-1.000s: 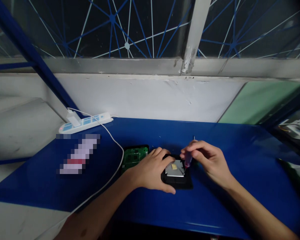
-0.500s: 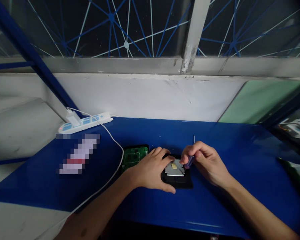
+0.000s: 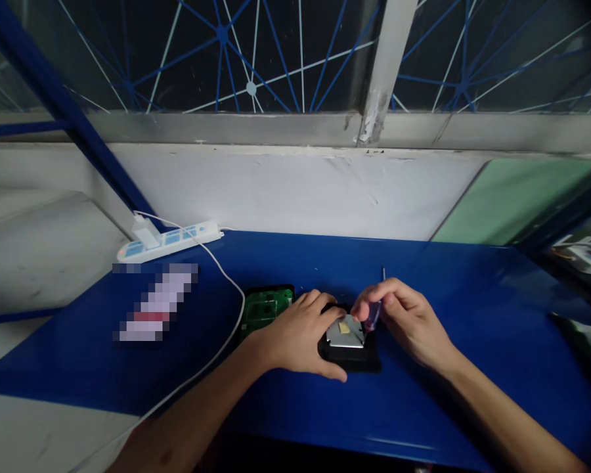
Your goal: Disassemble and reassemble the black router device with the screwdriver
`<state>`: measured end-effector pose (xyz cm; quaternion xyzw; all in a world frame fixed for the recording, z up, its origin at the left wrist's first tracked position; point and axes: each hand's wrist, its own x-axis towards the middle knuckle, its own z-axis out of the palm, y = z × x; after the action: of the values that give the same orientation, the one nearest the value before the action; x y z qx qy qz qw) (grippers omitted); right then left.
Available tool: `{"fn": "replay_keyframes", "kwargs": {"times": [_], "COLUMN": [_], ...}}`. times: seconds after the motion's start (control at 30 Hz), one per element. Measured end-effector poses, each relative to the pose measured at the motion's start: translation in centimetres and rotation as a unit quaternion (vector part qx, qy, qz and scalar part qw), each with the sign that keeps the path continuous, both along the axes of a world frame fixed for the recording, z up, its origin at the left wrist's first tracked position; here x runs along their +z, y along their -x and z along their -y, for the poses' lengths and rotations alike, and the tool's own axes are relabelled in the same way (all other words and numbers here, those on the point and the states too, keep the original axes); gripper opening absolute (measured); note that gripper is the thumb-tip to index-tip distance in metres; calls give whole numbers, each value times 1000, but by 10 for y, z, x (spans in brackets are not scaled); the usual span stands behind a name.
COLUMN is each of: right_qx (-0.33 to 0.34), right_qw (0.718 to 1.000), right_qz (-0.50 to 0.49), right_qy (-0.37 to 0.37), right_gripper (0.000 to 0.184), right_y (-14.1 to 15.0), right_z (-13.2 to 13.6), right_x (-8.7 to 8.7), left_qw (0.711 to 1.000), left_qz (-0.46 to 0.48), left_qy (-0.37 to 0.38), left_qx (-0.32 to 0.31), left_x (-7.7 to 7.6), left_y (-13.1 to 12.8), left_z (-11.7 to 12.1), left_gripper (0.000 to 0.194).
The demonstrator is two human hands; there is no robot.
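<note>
A small black device [image 3: 350, 355] with a silver metal plate [image 3: 345, 334] and a yellow patch lies open on the blue table [image 3: 473, 309]. My left hand [image 3: 300, 335] rests over its left side, fingers curled round the edge and thumb along the front. My right hand [image 3: 404, 315] is closed round a small screwdriver [image 3: 374, 314] with a purple handle, its thin end sticking up past my fingers. The tool sits at the device's far right corner. A green circuit board in a black shell [image 3: 266, 307] lies just left of my left hand.
A white power strip [image 3: 170, 242] with a plugged charger sits at the table's back left, and its white cable [image 3: 211, 263] runs down toward the front edge. A blurred-out object [image 3: 155, 303] lies on the left. A white wall and window frame stand behind.
My right hand has shifted slightly left and down with the screwdriver, closing in on the device's corner. The left hand has stayed put.
</note>
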<state>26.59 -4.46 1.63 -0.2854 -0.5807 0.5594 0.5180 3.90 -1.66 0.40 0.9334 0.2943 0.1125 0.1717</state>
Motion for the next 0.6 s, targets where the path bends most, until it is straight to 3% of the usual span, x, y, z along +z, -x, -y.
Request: {"fn": "replay_keyframes", "kwargs": {"times": [0.2, 0.47, 0.6], "right_qx": [7, -10, -37], "right_qw": [1000, 1000, 999], "right_qz": [-17, -12, 11], "right_qy": [-15, -25, -2], "right_gripper": [33, 16, 19], "right_y": [-2, -5, -4], "right_z": [-2, -5, -3], "right_x": [3, 0, -1], "left_qw": [1000, 1000, 1000], "left_qz": [2, 7, 12], "left_qy": [-2, 13, 16], "left_qx": [-4, -3, -5], "left_x": [0, 1, 2], "left_y": [1, 0, 0], "left_z": [0, 0, 0], "left_gripper": [90, 85, 86]}}
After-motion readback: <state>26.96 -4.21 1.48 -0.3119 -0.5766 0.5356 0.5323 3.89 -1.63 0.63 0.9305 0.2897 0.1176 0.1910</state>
